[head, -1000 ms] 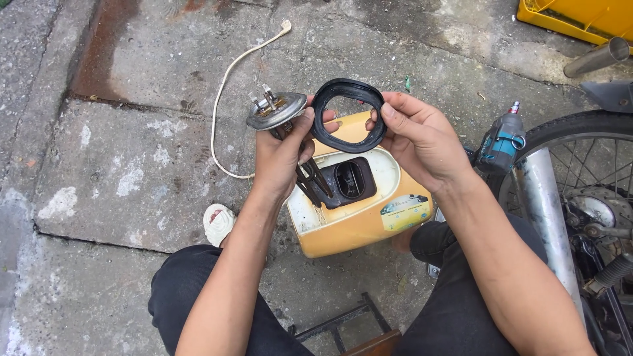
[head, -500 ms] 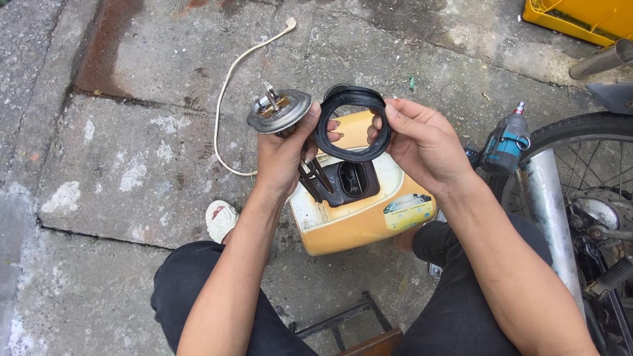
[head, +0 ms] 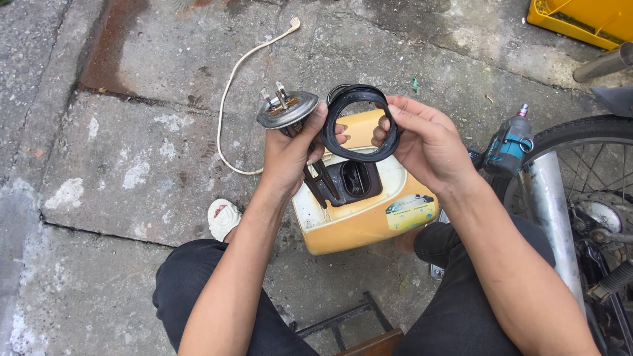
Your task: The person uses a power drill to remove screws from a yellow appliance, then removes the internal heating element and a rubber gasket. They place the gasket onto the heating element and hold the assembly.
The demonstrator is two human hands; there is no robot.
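The black rubber gasket ring (head: 361,123) is held at frame centre above the yellow housing (head: 369,214), pinched by both hands: left hand (head: 293,148) also grips the metal flange (head: 287,109), right hand (head: 422,142) its right rim. It is judged light, soft and flexible, best held by its rim.

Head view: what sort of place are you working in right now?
Probably an outdoor spot for repair work, a pavement or yard. The ground is cracked, stained concrete slabs, a motorbike wheel stands at the right, and a cordless power tool lies on the ground beside the opened yellow appliance.

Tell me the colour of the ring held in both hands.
The rubber ring is black, shown best in the head view.
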